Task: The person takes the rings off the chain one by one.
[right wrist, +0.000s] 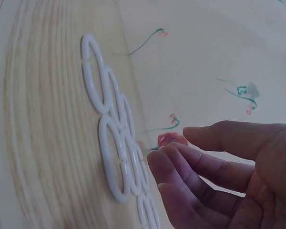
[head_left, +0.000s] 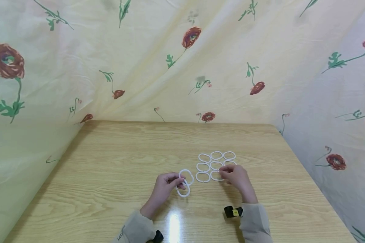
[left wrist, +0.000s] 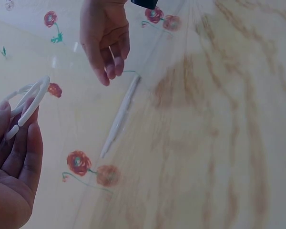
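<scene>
My left hand [head_left: 165, 185] pinches white oval plastic links between thumb and fingers, an upper link [head_left: 186, 170] and a lower link [head_left: 183, 196] hooked together. In the left wrist view the held links [left wrist: 37, 102] show a small gap in one side. My right hand [head_left: 239, 178] is over the near right part of several loose white links [head_left: 203, 172], which lie flat in rows, and it hides some of them. Seen from the right wrist, its fingers [right wrist: 219, 174] are loosely bent beside the links [right wrist: 104, 131], thumb apart from the fingertips, with nothing between them.
A light wood-grain table [head_left: 109, 152] lies under both hands. Flowered cloth [head_left: 146, 50] hangs behind it and along both sides. Dark wrist bands [head_left: 231, 212] sit at the sleeves, and a bright reflection shows near the table's front.
</scene>
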Demonstrator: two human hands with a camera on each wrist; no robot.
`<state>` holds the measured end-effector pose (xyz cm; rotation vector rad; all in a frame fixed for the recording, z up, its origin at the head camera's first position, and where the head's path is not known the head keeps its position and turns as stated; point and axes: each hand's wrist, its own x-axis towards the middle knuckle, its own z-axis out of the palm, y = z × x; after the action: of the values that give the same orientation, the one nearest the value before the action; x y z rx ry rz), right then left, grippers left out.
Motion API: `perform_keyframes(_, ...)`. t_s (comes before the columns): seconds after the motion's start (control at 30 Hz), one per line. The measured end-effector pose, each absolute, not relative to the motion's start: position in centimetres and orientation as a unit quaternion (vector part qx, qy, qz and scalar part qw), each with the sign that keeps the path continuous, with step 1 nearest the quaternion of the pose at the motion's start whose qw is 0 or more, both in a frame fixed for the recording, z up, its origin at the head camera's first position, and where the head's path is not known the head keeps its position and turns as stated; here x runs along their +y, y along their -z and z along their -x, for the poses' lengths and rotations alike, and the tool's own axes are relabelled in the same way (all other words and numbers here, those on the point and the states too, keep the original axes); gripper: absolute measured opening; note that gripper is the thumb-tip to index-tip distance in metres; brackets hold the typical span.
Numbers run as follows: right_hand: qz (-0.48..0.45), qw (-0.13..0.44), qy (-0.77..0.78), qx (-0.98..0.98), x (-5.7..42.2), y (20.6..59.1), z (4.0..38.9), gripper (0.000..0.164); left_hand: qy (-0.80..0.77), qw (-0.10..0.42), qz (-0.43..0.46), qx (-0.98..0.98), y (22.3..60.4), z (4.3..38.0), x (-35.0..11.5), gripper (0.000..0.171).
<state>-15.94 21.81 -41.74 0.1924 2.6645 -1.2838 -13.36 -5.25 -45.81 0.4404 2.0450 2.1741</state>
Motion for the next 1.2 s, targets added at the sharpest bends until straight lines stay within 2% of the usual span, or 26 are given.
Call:
perform_keyframes(0.7,0.035,0.062,0.498,0.864,18.2,40.5,14.1,0.019,-0.717,0.056,-0.158,0.677,46.0,13.4,-5.3,0.023)
perform_keyframes(1.2,0.112,0.098,0.536,0.831,15.4,40.9,12.9,0.021,-0.714,0.063,-0.136,0.683,46.0,13.5,-5.2,0.021)
